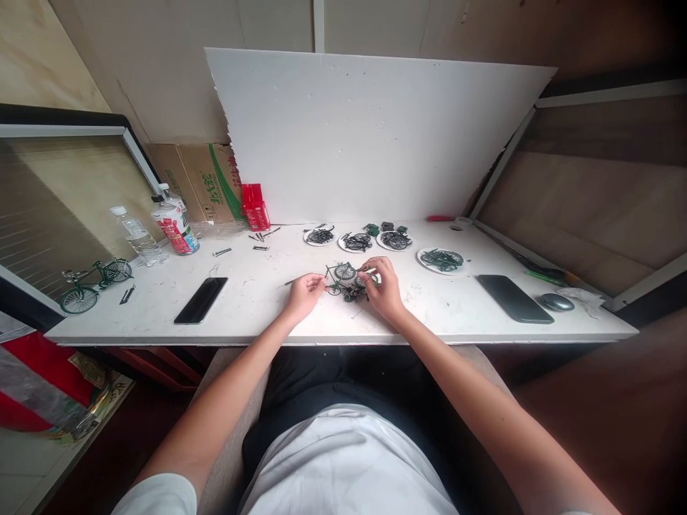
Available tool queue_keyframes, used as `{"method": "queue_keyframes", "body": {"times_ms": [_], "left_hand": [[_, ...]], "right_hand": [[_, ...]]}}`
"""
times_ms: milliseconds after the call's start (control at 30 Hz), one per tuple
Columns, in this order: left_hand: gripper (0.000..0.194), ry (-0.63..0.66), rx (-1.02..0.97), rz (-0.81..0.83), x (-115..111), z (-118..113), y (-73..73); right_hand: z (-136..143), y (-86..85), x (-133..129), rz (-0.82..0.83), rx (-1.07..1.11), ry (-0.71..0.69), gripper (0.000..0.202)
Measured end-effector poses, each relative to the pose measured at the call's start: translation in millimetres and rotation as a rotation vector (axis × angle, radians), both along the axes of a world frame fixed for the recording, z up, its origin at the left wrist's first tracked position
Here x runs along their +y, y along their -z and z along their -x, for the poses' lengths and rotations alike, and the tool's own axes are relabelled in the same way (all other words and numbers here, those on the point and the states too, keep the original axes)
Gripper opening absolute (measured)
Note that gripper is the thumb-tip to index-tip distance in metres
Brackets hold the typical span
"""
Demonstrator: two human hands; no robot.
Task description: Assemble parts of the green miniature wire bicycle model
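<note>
Small green model bicycle (pixel 344 272) at centre of frame, pinched at both ends above the bench (pixel 257 322).
White panel (pixel 376 136), flat and ragged-edged, leans behind, apparently as a backdrop; dark slab phones (pixel 201 300) (pixel 514 298) lie left and right of centre, seemingly clear of the working space; glossy assembled bicycle (pixel 117 270) stands far left; round white plates (pixel 438 272) sit upper centre, presumably sorting thin, spoked parts. Left grip (pixel 307 293): fingertips nearly closed on the model's left end; right grip (pixel 383 287): curled, narrowly pinching its right end, likely steadying the slender frame.
</note>
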State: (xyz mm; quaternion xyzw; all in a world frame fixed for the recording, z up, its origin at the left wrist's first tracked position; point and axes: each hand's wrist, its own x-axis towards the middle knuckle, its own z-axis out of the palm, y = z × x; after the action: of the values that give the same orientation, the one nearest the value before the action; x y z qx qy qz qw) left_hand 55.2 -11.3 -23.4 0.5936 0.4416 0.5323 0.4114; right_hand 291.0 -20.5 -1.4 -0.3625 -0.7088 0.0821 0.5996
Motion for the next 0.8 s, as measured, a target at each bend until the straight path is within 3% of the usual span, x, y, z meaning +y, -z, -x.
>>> {"method": "queue_keyframes", "body": {"times_ms": [400, 800], "left_hand": [[0.026, -0.039, 0.053, -0.057, 6.7, 3.8, 8.6], [0.034, -0.028, 0.028, -0.053, 7.8, 1.2, 8.8]], "right_hand": [[3.1, -1.3, -13.7, -0.098, -0.021, 0.074, 0.013], [3.2, -0.1, -11.7, 0.01, -0.035, 0.15, 0.026]]}}
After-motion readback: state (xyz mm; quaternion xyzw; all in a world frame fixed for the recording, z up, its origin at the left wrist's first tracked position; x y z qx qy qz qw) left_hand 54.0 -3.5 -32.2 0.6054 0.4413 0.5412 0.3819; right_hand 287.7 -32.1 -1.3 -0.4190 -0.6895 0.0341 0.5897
